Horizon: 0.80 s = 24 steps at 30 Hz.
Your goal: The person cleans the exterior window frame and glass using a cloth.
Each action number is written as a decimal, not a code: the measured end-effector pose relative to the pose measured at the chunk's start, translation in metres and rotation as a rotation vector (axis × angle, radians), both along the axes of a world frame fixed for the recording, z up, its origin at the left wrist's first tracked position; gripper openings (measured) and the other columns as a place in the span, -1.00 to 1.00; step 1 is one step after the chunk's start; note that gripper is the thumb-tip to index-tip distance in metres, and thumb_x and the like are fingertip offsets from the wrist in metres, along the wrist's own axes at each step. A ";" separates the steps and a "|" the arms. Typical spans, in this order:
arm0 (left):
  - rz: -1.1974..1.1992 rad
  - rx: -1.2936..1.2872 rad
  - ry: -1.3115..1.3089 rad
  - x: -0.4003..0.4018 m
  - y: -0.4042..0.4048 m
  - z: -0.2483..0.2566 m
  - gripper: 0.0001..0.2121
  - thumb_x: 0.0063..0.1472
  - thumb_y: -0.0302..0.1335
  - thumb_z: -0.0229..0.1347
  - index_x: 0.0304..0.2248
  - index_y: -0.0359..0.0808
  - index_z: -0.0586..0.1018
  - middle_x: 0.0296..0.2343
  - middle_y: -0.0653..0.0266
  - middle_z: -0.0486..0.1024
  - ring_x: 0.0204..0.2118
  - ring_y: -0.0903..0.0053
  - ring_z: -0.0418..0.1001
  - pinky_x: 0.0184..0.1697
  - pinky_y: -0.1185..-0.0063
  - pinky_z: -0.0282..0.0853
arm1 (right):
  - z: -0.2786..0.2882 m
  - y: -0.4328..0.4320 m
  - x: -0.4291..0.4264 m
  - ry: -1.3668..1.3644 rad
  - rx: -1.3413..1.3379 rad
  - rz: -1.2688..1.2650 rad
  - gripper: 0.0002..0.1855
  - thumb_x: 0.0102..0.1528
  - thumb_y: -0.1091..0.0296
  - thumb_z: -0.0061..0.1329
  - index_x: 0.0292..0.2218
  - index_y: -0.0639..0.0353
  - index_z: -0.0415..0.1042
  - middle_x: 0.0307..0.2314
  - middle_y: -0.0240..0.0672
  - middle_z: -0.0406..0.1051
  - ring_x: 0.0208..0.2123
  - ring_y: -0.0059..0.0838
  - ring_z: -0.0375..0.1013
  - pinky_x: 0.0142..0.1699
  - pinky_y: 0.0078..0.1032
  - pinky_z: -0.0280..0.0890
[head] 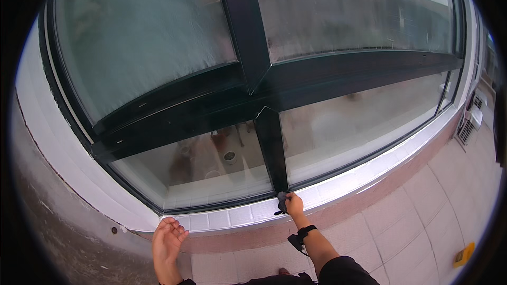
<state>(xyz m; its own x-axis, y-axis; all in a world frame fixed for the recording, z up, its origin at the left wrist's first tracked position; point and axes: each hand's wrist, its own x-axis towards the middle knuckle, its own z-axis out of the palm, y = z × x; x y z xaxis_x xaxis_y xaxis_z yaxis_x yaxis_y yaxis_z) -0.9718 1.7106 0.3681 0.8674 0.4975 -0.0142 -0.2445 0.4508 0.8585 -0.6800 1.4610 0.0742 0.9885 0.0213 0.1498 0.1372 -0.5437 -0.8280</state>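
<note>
My right hand (294,204) grips a small dark grey item (282,200), perhaps a bunched cloth. It is at the tiled window sill (237,215), right below the foot of the dark window mullion (273,152). A black strap with a small device (300,238) is around my right wrist. My left hand (169,237) is raised near the sill's left end, palm up and fingers loosely curled, with nothing in it. Between the hands and beyond them stand the lower left pane (198,166) and the lower right pane (364,126).
Streaky upper panes (142,39) rise above a wide dark crossbar (190,114). A white wall reveal (51,114) borders the window at left. On the tiled floor (396,221), a yellow object (464,255) lies at far right. Vented white units (470,122) stand farther along the wall.
</note>
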 end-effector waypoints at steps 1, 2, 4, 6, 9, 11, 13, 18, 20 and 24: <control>0.022 -0.002 -0.001 -0.004 0.002 0.000 -0.84 0.08 -0.48 -0.06 -0.32 -0.31 0.39 -0.45 0.29 0.36 -0.40 0.48 0.38 -0.25 0.43 0.42 | 0.014 0.002 -0.004 -0.039 0.084 0.014 -0.81 -0.09 0.46 -0.11 -0.35 0.20 0.44 -0.44 -0.08 0.45 -0.37 -0.09 0.44 -0.21 -0.28 0.32; 0.052 -0.007 0.006 -0.012 0.005 -0.002 -0.84 0.08 -0.48 -0.06 -0.32 -0.31 0.39 -0.45 0.29 0.36 -0.40 0.48 0.38 -0.25 0.43 0.42 | 0.045 0.005 -0.009 -0.069 0.166 0.037 -0.80 -0.09 0.47 -0.10 -0.35 0.21 0.44 -0.44 -0.06 0.45 -0.37 -0.11 0.45 -0.22 -0.31 0.32; 0.087 -0.016 -0.006 -0.017 0.008 -0.005 -0.84 0.08 -0.48 -0.06 -0.32 -0.31 0.39 -0.45 0.29 0.36 -0.40 0.48 0.39 -0.25 0.43 0.42 | 0.122 0.003 -0.004 -0.192 0.340 0.085 -0.79 -0.08 0.47 -0.07 -0.32 0.24 0.43 -0.46 -0.09 0.45 -0.39 -0.21 0.45 -0.25 -0.40 0.32; 0.111 -0.019 -0.012 -0.023 0.010 -0.006 -0.84 0.08 -0.48 -0.06 -0.32 -0.31 0.39 -0.45 0.29 0.36 -0.40 0.48 0.38 -0.25 0.44 0.42 | 0.206 -0.006 -0.005 -0.283 0.560 0.164 -0.78 -0.03 0.48 -0.07 -0.28 0.27 0.41 -0.45 -0.18 0.44 -0.39 -0.38 0.44 -0.24 -0.52 0.30; 0.130 -0.024 -0.040 -0.029 0.014 -0.005 -0.84 0.08 -0.48 -0.06 -0.31 -0.31 0.38 -0.45 0.30 0.36 -0.40 0.49 0.38 -0.25 0.44 0.42 | 0.328 -0.017 -0.011 -0.662 0.785 0.207 -0.75 0.03 0.50 -0.11 -0.20 0.28 0.36 -0.36 -0.32 0.39 -0.30 -0.54 0.36 -0.15 -0.62 0.23; 0.154 -0.034 -0.058 -0.038 0.017 -0.006 -0.84 0.08 -0.48 -0.06 -0.31 -0.31 0.38 -0.45 0.30 0.35 -0.40 0.49 0.38 -0.26 0.44 0.42 | 0.393 -0.011 -0.023 -0.842 0.814 0.199 -0.73 0.04 0.54 -0.14 -0.17 0.28 0.34 -0.25 -0.26 0.36 -0.21 -0.48 0.34 -0.08 -0.61 0.19; 0.158 -0.037 -0.078 -0.040 0.018 -0.004 -0.83 0.08 -0.48 -0.06 -0.31 -0.31 0.38 -0.45 0.30 0.35 -0.41 0.50 0.38 -0.26 0.44 0.42 | 0.427 -0.003 -0.008 -1.173 0.683 0.173 -0.66 0.04 0.54 -0.13 -0.10 0.26 0.30 -0.12 -0.18 0.28 -0.08 -0.31 0.29 0.05 -0.43 0.12; 0.200 -0.067 -0.103 -0.048 0.024 -0.019 -0.83 0.08 -0.47 -0.06 -0.30 -0.30 0.39 -0.46 0.32 0.35 -0.43 0.52 0.39 -0.28 0.45 0.43 | 0.431 0.043 0.033 -1.345 -0.189 -0.016 -0.32 0.00 0.39 -0.04 0.12 0.20 0.01 0.13 -0.02 -0.11 0.17 0.03 -0.11 0.17 -0.05 -0.16; 0.247 -0.078 -0.105 -0.054 0.029 -0.022 -0.84 0.08 -0.47 -0.06 -0.30 -0.29 0.39 -0.46 0.33 0.35 -0.44 0.53 0.39 -0.30 0.45 0.44 | 0.442 0.042 0.036 -1.368 -0.244 -0.016 -0.32 0.01 0.38 -0.06 0.13 0.20 0.00 0.14 -0.03 -0.12 0.17 0.04 -0.13 0.17 -0.07 -0.14; 0.306 -0.097 -0.112 -0.059 0.038 -0.030 -0.84 0.08 -0.48 -0.06 -0.31 -0.29 0.39 -0.47 0.34 0.35 -0.45 0.53 0.39 -0.32 0.47 0.45 | 0.472 0.037 0.034 -1.390 -0.336 0.014 -0.35 0.03 0.39 -0.09 0.13 0.21 -0.01 0.14 -0.03 -0.12 0.18 0.02 -0.15 0.18 -0.12 -0.12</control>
